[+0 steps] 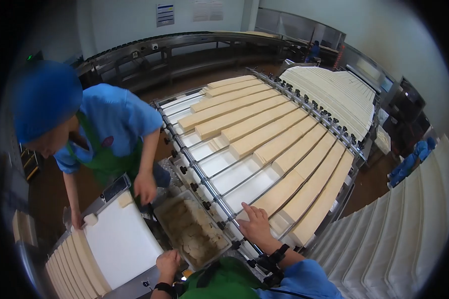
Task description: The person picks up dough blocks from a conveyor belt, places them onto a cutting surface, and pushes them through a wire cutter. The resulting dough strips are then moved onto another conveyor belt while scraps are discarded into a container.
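Observation:
My right hand (257, 224) is at the near end of a wide slatted conveyor, fingers stretched out and apart. It is beside the end of a long row of pale cream stacked pieces (277, 194), above the white belt (234, 185) and close to the metal cross rail (204, 188). It holds nothing that I can see. My left hand (168, 261) is curled closed near the edge of the smaller white belt (119, 239). Whatever its fingers hold, if anything, is hidden. Between my hands stands a plastic bin (192, 226) with crumbly beige scraps.
A co-worker in a blue cap and green apron (97, 134) leans over the small belt, one hand (76, 219) by a pale piece. Pale strips (77, 261) line that belt's near end. Corrugated white sheeting (384, 239) rises at right. Another person (411, 159) is farther off.

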The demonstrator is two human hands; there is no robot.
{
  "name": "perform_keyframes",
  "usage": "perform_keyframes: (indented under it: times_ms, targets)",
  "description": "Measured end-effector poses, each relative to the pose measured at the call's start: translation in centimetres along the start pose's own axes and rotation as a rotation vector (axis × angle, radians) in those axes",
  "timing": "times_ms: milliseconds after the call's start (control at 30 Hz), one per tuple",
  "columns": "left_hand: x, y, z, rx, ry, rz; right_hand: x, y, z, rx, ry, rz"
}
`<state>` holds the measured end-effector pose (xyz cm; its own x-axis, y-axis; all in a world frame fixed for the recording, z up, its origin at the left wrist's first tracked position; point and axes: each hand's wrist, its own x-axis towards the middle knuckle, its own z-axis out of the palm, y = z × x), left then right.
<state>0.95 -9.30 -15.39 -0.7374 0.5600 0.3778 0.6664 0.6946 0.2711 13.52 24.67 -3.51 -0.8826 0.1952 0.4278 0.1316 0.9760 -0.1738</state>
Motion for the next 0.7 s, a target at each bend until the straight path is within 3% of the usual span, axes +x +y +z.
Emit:
perform_keyframes:
  times_ms: [67,133,200,233,267,300,333,367,400,433,567,600,633,700]
  targets:
    - [0.3,0.3,0.1,0.007,-0.014,-0.008,-0.3,0.4,1.0,0.011,0.011,0.006]
    - [0.1,0.0,0.1,-0.031,0.012,0.032,-0.2,0.2,1.8,-0.169,0.028,0.144]
    - [0.1,0.1,-1.2,-0.088,-0.082,0.038,-0.7,1.2,4.0,-0.156,-0.057,0.155]
    - [-0.2,-0.1,-1.5,-0.159,-0.117,0.014,-1.0,2.4,5.8,0.037,-0.014,0.171]
    - [-0.5,-0.4,-1.6,-0.261,-0.134,-0.038,-0.1,1.2,3.5,-0.021,-0.168,0.100]
    - [-0.6,-0.9,-1.8,-0.376,-0.089,-0.045,0.2,0.4,2.7,-0.039,-0.132,0.040]
    - [-0.3,-1.0,-3.6,-0.378,-0.075,-0.050,1.2,-0.4,1.9,0.057,-0.263,0.121]
    - [-0.1,-1.2,-5.3,-0.415,-0.004,-0.084,-0.2,0.9,3.8,0.036,-0.095,0.090]
    - [-0.1,-1.8,-6.7,-0.448,0.072,-0.112,-0.5,1.6,4.5,0.042,-0.130,0.103]
    - [-0.5,-2.6,-7.8,-0.404,0.119,-0.192,-0.3,0.4,3.7,-0.178,-0.325,0.223]
    - [-3.1,-7.2,-12.1,-0.318,0.431,-0.419,-1.7,5.5,7.7,-0.414,-0.363,0.289]
    - [-4.1,-8.5,-12.8,-0.267,0.531,-0.438,-0.9,4.8,8.1,-0.403,-0.370,0.242]
    - [-5.6,-9.6,-13.8,-0.242,0.513,-0.606,-0.1,4.0,8.3,-0.420,-0.332,0.317]
    - [-8.8,-13.3,-14.4,-0.096,0.602,-0.742,2.3,-0.4,7.3,-0.410,-0.293,0.407]
